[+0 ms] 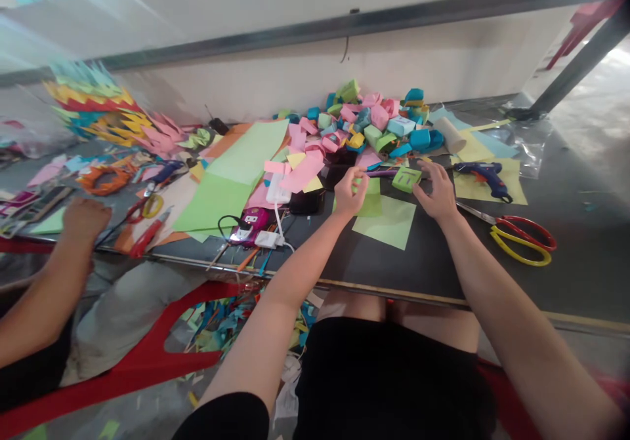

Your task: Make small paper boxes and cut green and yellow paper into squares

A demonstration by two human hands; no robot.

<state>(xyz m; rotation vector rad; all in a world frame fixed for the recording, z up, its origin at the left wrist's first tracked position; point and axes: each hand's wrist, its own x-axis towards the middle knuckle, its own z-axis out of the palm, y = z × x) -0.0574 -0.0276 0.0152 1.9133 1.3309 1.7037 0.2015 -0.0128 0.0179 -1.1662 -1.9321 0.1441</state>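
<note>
My left hand [350, 194] is over the black table with its fingers curled and the fingertips close together. Whatever they may pinch is too small to make out. A thin purple stick [381, 173] lies right beside those fingertips. My right hand [438, 191] has its thumb and fingers spread, the thumb near the edge of a small green folded paper piece [406, 179] with slits in its face. Below the hands, a pale green paper square [386, 225] partly overlaps a brighter green sheet [370, 204].
Behind my hands rises a heap of folded paper pieces [378, 119]. To the right are a glue gun [485, 176], scissors [524, 237] and a cardboard tube [450, 135]. A power strip [251, 225] and green sheets [221, 197] lie left. Another person's hand [86, 220] rests further left.
</note>
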